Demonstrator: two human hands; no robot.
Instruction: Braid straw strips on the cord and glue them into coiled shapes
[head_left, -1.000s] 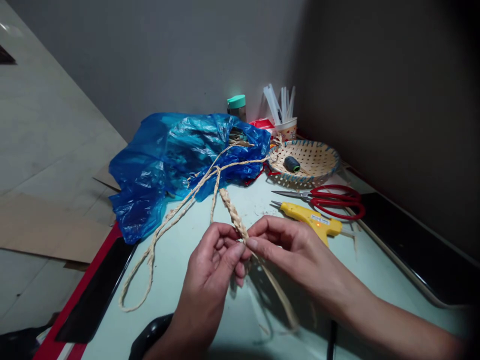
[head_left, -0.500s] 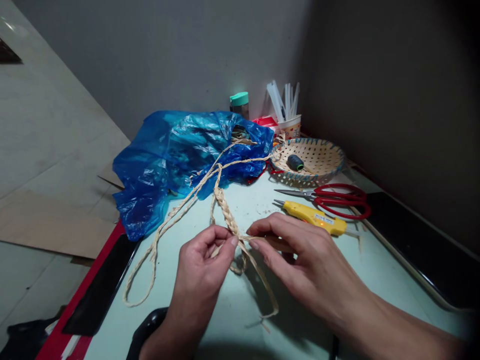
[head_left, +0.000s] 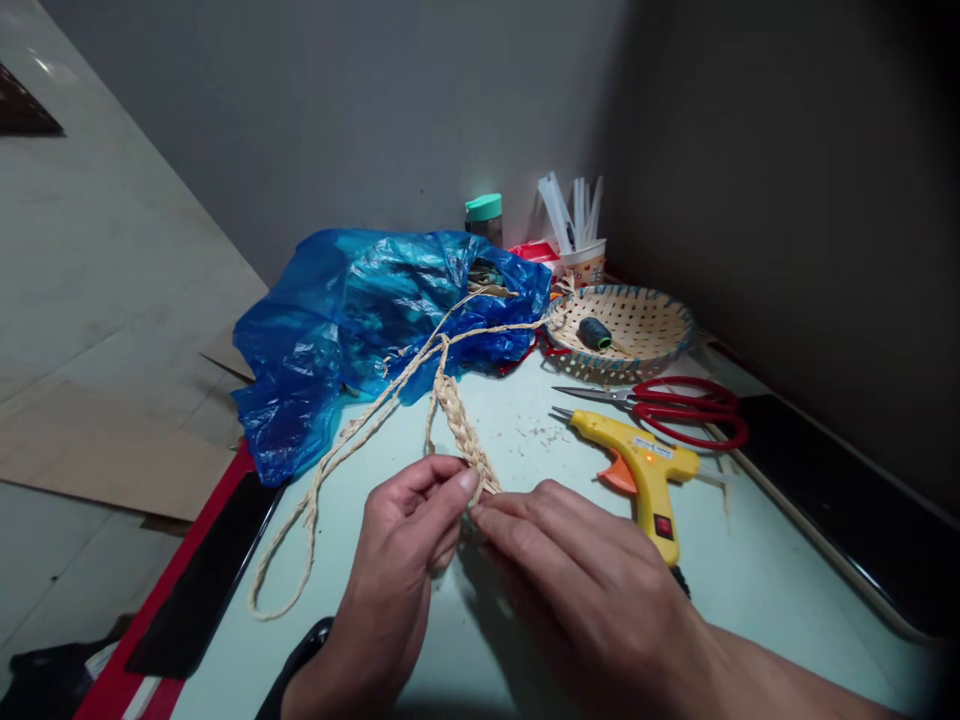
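A pale braid of plant fibre runs down toward me over the table. My left hand pinches its near end between thumb and fingers. Right against those fingertips, my right hand is closed on the strands at the braid's end, which its fingers mostly hide. A thin twisted cord of the same fibre lies to the left and ends in a loop. To the right of my right hand lies a yellow glue gun with an orange trigger.
Red-handled scissors lie behind the glue gun. A woven basket holds a dark thread spool. At the back are a blue plastic bag, a paper cup of glue sticks and a green-lidded jar. A black slab lies right.
My right hand has moved down and left, close against my left fingertips, uncovering the glue gun's handle. The loose strands hanging below are now hidden. The view has shifted slightly.
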